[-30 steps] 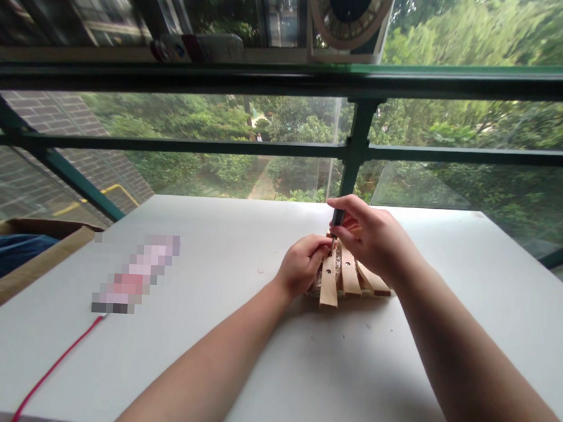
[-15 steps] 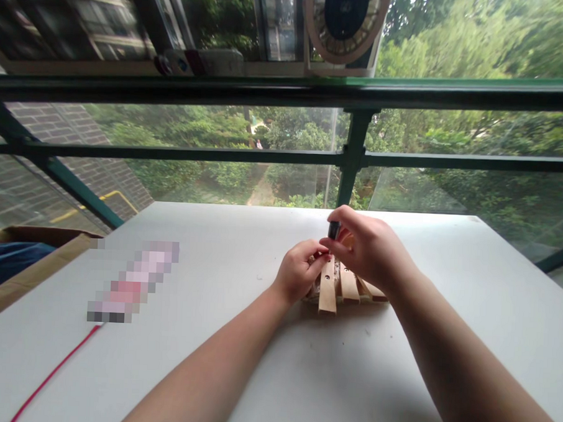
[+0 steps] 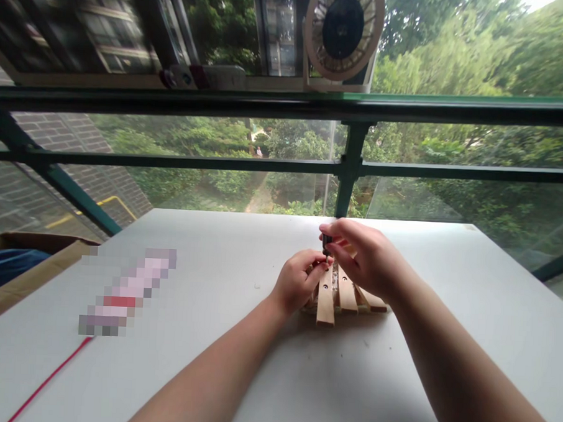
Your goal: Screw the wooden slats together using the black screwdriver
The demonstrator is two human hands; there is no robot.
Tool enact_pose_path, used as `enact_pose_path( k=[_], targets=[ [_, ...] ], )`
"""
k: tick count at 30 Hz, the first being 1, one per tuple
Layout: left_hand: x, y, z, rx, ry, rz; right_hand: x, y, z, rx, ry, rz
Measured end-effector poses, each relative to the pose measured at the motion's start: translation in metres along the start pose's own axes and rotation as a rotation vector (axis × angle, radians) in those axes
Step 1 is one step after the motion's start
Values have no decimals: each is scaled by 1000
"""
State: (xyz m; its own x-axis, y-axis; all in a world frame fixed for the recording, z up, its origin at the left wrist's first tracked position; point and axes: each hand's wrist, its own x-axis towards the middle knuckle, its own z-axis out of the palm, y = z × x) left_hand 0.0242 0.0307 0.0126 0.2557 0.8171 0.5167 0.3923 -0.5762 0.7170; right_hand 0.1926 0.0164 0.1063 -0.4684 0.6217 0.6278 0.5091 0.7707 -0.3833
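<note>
In the head view my right hand (image 3: 366, 255) closes its fingertips round the black handle of a small screwdriver (image 3: 327, 243), which stands nearly upright, tip down. My left hand (image 3: 294, 280) pinches thumb and fingers together right at the lower end of the tool; whatever lies between those fingertips is hidden. Below both hands sits a small wooden piece with several pale slats (image 3: 325, 311) fanned toward me, fixed with small dark screws (image 3: 325, 287). The back part of the piece is covered by my hands.
The white table (image 3: 200, 357) carries a pixelated pinkish object (image 3: 133, 291) with a red cord (image 3: 50, 376) at left. A cardboard box (image 3: 69, 254) with blue cloth stands beyond the left edge. Behind the table run a green railing (image 3: 194, 163) and a fan (image 3: 344, 33).
The camera view has tipped slightly upward, so the table sits lower. The fingers of my right hand have shifted round the screwdriver handle. My left hand keeps its pinch.
</note>
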Motion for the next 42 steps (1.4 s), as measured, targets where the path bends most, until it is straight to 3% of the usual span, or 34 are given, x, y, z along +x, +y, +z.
enact_pose_path(
  k=[14,25,42],
  targets=[
    [-1,-1,0,-34,-49,6,1,1,1,-70,71,58],
    [-2,-5,1,-30,-12,-57,2,-4,2,-147,100,19],
    [-1,-8,2,-45,-10,-56,-2,1,3,66,38,48]
  ],
)
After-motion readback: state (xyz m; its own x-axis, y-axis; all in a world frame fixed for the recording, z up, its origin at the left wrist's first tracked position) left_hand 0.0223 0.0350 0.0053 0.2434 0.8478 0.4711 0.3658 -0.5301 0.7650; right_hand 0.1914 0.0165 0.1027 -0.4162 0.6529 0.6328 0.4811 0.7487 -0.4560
